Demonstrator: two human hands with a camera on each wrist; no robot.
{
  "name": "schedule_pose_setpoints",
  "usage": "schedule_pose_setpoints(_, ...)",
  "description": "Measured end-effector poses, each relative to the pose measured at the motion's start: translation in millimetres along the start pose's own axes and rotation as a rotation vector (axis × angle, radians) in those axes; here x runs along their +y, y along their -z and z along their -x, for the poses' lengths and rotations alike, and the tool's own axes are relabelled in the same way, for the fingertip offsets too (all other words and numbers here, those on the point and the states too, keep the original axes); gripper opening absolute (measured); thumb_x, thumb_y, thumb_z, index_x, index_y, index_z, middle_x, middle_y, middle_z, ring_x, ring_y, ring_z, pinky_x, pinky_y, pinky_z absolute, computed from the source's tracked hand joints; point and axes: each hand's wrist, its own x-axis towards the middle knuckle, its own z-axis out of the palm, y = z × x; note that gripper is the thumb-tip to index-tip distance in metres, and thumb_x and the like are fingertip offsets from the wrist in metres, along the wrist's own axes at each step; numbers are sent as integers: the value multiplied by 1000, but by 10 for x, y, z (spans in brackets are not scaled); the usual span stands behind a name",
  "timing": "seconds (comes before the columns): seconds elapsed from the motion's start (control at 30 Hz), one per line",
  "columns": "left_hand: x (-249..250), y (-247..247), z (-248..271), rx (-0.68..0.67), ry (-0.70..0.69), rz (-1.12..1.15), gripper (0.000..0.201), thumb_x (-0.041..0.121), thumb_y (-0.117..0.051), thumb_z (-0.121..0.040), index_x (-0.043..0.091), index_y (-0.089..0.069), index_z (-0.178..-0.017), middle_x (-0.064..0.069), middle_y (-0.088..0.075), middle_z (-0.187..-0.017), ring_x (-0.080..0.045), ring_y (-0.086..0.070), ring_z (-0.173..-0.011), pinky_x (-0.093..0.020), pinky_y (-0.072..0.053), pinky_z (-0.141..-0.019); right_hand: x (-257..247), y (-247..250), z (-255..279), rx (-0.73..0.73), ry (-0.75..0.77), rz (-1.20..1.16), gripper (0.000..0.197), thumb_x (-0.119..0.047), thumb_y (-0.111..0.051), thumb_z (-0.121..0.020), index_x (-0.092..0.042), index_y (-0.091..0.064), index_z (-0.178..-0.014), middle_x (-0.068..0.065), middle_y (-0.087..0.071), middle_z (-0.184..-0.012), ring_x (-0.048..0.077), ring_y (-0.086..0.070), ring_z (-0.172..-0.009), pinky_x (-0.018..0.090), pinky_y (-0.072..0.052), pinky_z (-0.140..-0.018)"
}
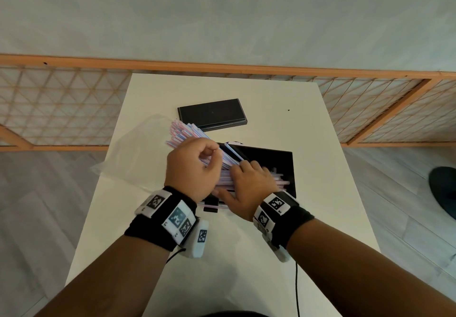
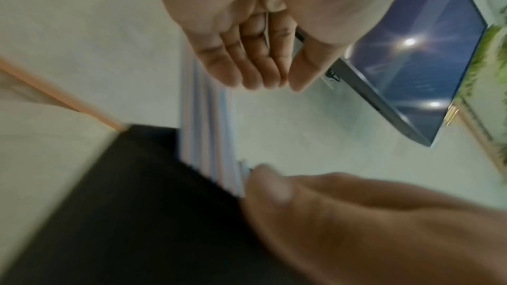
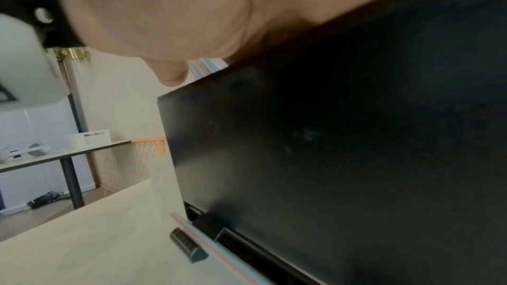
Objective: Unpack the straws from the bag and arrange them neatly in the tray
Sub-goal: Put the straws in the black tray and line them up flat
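Straws (image 1: 183,131) out of the bag (image 1: 128,154), half in the tray (image 1: 283,163); left hand (image 1: 192,168) grips them, right hand (image 1: 249,183) presses flat; tidying remains

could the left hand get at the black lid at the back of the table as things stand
Probably yes, but not freely: the left hand holds the straws, whose fanned ends lie between it and the lid. The lid's top is bare.

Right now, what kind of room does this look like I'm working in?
Probably a home or small office room, not a workshop: a plain white table, a wood-framed lattice screen standing on a plank floor, and a flat screen mounted on the wall.
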Motion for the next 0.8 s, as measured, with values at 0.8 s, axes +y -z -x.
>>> schedule_pose_setpoints(0.8, 389, -585, -515, -501, 295, -382, 22, 0, -59, -91, 5, -77, -104, -11, -73, -112, -29, -62, -112, -33, -47, -100, 739, 348, 339, 58, -163, -432, 35, -26, -63, -80, -16, -58, -113, 1, -56, -106, 19, -54, -88, 29, -48, -77)
